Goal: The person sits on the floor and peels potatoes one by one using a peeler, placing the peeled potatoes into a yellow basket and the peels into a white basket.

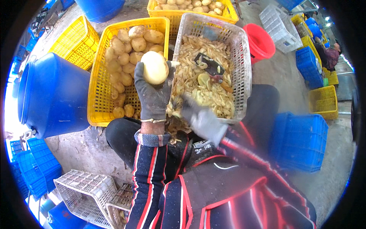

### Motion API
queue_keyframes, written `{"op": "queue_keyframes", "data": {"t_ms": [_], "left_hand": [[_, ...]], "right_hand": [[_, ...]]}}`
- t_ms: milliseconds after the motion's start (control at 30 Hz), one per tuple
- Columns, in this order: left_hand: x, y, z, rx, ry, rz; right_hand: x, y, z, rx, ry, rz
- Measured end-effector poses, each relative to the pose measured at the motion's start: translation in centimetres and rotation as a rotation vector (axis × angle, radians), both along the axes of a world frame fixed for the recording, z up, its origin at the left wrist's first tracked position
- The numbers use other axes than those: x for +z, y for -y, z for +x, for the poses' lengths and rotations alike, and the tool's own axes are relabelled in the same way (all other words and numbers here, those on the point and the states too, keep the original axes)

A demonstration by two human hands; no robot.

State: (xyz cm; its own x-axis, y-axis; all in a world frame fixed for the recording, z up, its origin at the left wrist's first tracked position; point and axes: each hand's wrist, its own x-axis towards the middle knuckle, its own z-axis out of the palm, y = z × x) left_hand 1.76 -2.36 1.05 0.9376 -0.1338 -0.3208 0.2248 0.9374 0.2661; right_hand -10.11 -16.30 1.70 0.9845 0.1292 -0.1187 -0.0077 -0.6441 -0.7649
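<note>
My left hand (155,91), in a dark grey glove, holds a large, mostly peeled potato (154,67) between the inner edges of two crates. Blurred by motion, my right hand (204,118) in a grey and white glove is just below and to the right; whether it holds a tool cannot be told. Unpeeled potatoes (123,58) lie in the yellow plastic crate (95,94) on the left. The whitish plastic crate (243,71) on the right is filled with potato peelings (186,57). On the peelings lie a black object (210,64) and a brown handle-like piece (226,86).
A yellow crate of potatoes (197,13) stands ahead, a red bucket (258,43) right of the peelings. A large blue drum (57,94) is at left, a blue crate (298,141) at right. White crates (85,194) lie lower left. A person (330,55) is far right.
</note>
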Motion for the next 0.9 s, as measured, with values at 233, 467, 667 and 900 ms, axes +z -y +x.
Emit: {"op": "queue_keyframes", "data": {"t_ms": [233,467,667,900], "left_hand": [[0.5,0.5,-0.7,-0.192,0.159,-0.059],[-1.1,-0.1,-0.1,0.085,0.101,0.362],[0.8,-0.3,-0.6,-0.077,-0.047,0.097],[-1.6,0.3,-0.9,0.056,0.077,0.17]], "right_hand": [[6.7,0.1,11.6,0.07,0.119,-0.199],[4.1,-1.7,3.9,0.007,-0.239,0.024],[6.2,1.0,9.2,-0.051,-0.005,0.213],[3.0,-3.6,7.1,-0.085,0.034,-0.127]]}}
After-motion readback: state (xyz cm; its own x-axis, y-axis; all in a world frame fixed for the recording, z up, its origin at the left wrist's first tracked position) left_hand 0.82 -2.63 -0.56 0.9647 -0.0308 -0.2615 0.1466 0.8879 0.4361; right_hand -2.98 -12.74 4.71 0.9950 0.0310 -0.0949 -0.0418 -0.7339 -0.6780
